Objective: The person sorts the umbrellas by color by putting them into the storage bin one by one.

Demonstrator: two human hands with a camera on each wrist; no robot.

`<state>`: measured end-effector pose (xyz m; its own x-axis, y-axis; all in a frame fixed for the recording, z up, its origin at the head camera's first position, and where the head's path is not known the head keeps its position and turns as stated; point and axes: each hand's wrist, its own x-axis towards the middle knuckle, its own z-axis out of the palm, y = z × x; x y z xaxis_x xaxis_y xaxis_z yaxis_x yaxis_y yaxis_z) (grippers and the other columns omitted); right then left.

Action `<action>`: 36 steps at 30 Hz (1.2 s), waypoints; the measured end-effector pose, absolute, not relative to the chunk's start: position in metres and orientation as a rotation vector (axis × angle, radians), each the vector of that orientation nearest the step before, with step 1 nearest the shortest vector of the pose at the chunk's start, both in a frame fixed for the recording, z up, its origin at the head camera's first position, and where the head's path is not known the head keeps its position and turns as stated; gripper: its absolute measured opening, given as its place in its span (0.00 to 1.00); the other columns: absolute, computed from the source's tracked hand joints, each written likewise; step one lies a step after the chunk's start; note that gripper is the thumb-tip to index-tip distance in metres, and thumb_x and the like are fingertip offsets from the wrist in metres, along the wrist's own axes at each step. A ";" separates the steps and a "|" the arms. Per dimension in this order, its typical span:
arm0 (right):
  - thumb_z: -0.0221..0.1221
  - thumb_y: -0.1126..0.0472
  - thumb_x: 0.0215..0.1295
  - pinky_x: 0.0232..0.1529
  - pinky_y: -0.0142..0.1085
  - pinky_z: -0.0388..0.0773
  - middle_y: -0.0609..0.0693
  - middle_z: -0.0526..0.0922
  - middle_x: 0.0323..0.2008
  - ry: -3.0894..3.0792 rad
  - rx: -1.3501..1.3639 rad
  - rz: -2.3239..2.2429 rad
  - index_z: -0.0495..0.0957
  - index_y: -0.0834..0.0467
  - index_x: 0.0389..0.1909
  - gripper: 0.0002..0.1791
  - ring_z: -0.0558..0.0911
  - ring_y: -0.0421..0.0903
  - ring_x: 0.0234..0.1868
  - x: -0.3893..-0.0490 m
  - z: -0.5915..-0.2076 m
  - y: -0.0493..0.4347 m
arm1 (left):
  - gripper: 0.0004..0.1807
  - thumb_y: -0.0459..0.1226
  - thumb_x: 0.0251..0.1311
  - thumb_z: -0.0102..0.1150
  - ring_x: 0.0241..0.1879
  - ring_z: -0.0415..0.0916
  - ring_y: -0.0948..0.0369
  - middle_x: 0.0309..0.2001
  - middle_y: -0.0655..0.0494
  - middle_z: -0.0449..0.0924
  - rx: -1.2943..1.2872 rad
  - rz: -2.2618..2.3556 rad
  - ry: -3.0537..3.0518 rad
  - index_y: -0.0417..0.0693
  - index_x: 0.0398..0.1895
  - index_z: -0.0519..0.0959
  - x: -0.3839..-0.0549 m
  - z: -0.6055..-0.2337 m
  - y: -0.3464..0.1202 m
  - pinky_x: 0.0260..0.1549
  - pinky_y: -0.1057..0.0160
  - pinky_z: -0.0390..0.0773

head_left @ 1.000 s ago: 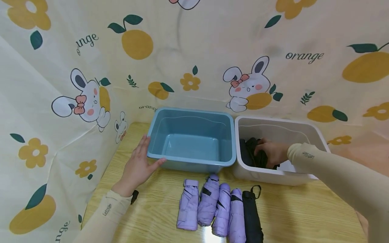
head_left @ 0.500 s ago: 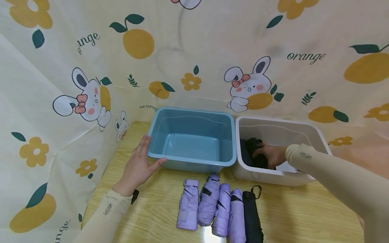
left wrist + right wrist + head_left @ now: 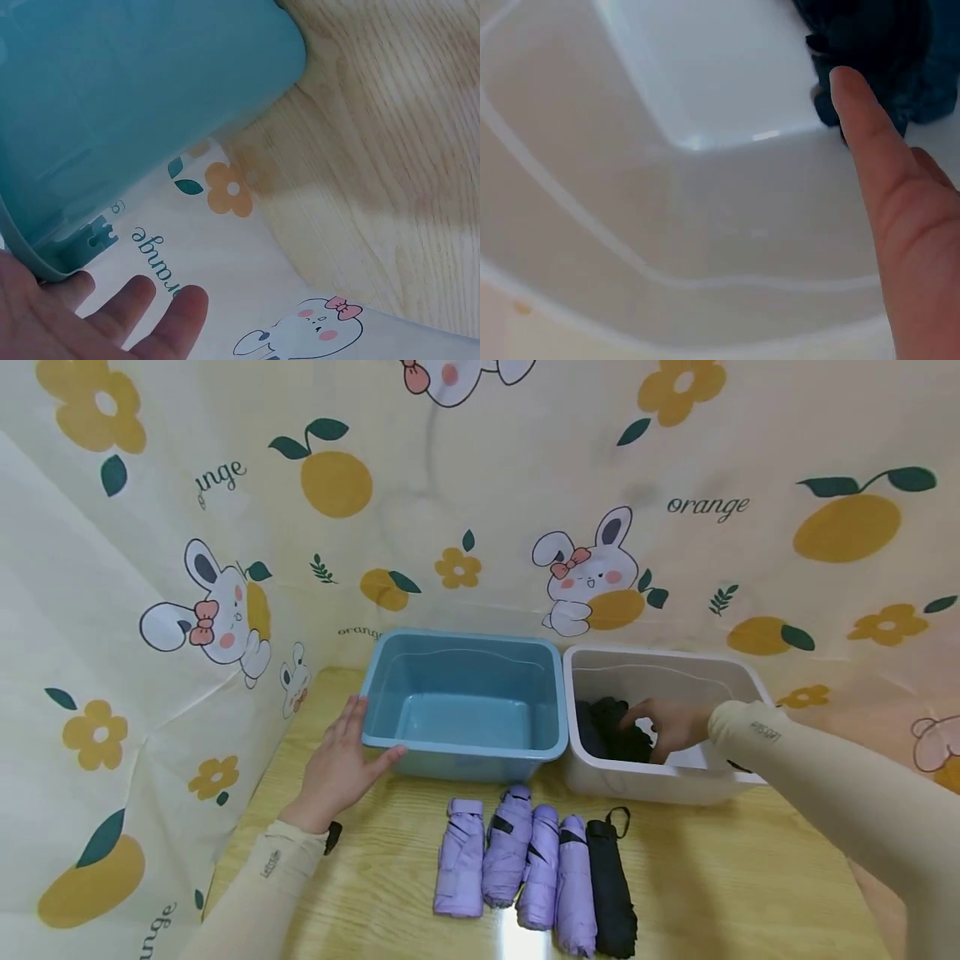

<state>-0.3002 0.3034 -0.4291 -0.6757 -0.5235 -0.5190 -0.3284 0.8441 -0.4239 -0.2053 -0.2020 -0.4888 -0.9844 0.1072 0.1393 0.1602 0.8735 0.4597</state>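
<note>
My left hand (image 3: 339, 774) rests with straight fingers at the near left corner of the blue plastic bin (image 3: 465, 762); its thumb lies on the front rim. In the left wrist view, its fingertips (image 3: 187, 304) reach past the rim. My right hand (image 3: 675, 725) is down inside the white bin (image 3: 645, 781). Below it, black folded umbrellas (image 3: 628, 745) lie along the bin's left side. White floor shows between my right thumb and index finger. In the right wrist view, a straight finger (image 3: 870, 127) touches or nearly touches the dark fabric (image 3: 877, 45); the other fingertips are hidden.
In front of the bins, several purple folded umbrellas (image 3: 459, 860) lie in a row on the wooden table (image 3: 712, 893). A black umbrella (image 3: 611, 889) with a wrist loop ends the row at right. A printed cloth (image 3: 465, 485) hangs behind and at left.
The right hand's thumb and index finger have spread apart from the black umbrella in the white bin. The head view has turned slightly right. The left hand stays at the blue bin.
</note>
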 end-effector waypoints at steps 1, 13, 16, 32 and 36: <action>0.75 0.64 0.43 0.55 0.62 0.72 0.69 0.65 0.66 2.383 -0.602 -0.396 0.73 0.64 0.63 0.41 0.70 0.69 0.60 -0.296 -0.424 0.306 | 0.58 0.67 0.61 0.55 0.71 0.52 0.35 0.78 0.38 0.43 -0.214 -0.733 -2.934 0.36 0.78 0.47 -0.205 -0.490 -0.202 0.56 0.33 0.68; 0.76 0.63 0.47 0.53 0.62 0.73 0.61 0.59 0.72 2.845 -0.748 -0.299 0.76 0.52 0.60 0.36 0.67 0.65 0.64 -0.226 -0.334 0.315 | 0.60 0.70 0.60 0.52 0.72 0.49 0.33 0.78 0.38 0.41 -0.210 -0.769 -2.956 0.37 0.79 0.44 -0.208 -0.490 -0.202 0.54 0.31 0.67; 0.77 0.64 0.46 0.52 0.59 0.75 0.59 0.60 0.71 2.852 -0.863 -0.299 0.76 0.51 0.60 0.36 0.67 0.63 0.65 -0.200 -0.320 0.315 | 0.60 0.70 0.60 0.52 0.72 0.49 0.33 0.79 0.39 0.39 -0.210 -0.792 -2.958 0.38 0.79 0.43 -0.206 -0.490 -0.201 0.56 0.31 0.65; 0.78 0.57 0.46 0.41 0.43 0.81 0.54 0.64 0.70 2.769 -1.005 -0.367 0.75 0.51 0.62 0.38 0.79 0.53 0.54 -0.084 -0.363 0.313 | 0.59 0.68 0.62 0.52 0.71 0.48 0.30 0.79 0.39 0.36 -0.206 -0.817 -2.960 0.37 0.79 0.41 -0.202 -0.487 -0.201 0.58 0.29 0.61; 0.78 0.56 0.46 0.44 0.46 0.81 0.56 0.63 0.70 2.758 -0.940 -0.380 0.74 0.53 0.64 0.41 0.79 0.51 0.54 -0.064 -0.386 0.318 | 0.59 0.68 0.62 0.52 0.70 0.48 0.30 0.79 0.38 0.36 -0.215 -0.813 -2.968 0.36 0.79 0.41 -0.202 -0.485 -0.198 0.58 0.29 0.60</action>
